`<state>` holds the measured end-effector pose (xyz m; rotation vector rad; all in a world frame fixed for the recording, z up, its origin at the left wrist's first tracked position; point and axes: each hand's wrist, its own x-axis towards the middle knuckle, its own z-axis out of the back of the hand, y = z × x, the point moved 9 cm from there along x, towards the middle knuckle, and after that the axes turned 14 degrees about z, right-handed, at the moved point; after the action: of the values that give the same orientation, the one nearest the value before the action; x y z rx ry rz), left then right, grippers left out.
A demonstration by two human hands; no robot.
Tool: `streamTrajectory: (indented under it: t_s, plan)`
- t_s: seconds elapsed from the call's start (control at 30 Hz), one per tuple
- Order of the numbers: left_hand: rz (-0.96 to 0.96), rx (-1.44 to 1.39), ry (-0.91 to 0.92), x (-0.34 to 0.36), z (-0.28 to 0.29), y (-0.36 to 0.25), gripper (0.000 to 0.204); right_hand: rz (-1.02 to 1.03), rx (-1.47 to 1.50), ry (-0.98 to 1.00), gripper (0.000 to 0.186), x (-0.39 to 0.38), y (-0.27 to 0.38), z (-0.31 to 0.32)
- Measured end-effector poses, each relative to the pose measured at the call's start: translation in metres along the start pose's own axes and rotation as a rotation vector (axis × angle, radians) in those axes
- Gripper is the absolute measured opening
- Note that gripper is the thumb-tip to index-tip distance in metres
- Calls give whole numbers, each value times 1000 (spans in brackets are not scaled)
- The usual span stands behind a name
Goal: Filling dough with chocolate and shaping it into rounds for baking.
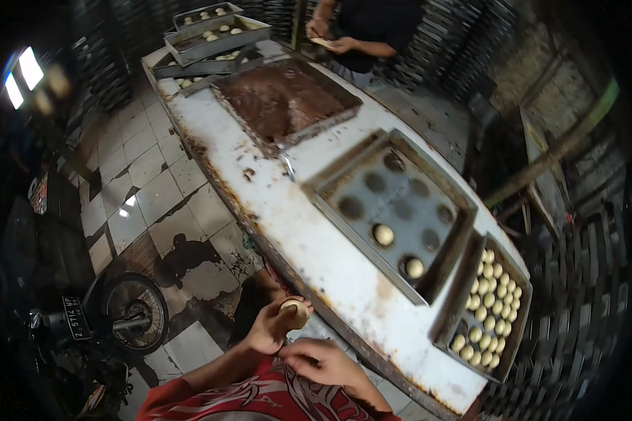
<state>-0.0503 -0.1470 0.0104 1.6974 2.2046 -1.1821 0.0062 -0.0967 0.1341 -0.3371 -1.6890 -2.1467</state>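
Observation:
In front of my red shirt, my left hand (pixel 265 330) is closed around a flattened, cupped piece of pale dough (pixel 296 316). Just right of it, my right hand (pixel 321 361) is curled with its fingers together; whatever they may hold is hidden. Beyond both hands, a large metal tray (pixel 358 245) carries a dough ball (pixel 383 235) in its near part and another dough ball (pixel 414 267) by its near right corner. Dark round marks dot the tray's bottom. Many more pale balls fill a narrower tray (pixel 439 330) on the right.
A long white table (pixel 274 217) with rusty edges runs diagonally ahead. On it stand a pan of brown paste (pixel 281 98), a small metal tool (pixel 288 167) and stacked trays (pixel 214 43). Across it, a person (pixel 372 35) handles dough. A motorbike (pixel 130 316) stands at left.

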Motion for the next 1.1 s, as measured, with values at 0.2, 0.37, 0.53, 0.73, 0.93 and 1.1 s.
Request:
streamTrajectory:
  t_s: [0.2,0.37,0.53,0.73,0.93,1.1]
  plan:
    - [-208,-247,263,11,13,-125,48,-109,-211,-808,14,160,-182,105]
    - [-118,-259,35,58,111,-203,48,-174,-923,-751,18,233,-260,113]
    - [-195,445,-255,115,123,-257,63,-202,-766,-791,8,274,-213,83]
    - [44,124,248,105,64,-293,76,-429,-1251,288,9,397,-257,139]
    - [253,-426,-58,128,136,-284,38,-463,-1240,656,8,385,-212,112]
    - [43,-499,29,122,113,-335,39,-339,-1049,32,9,361,-125,107]
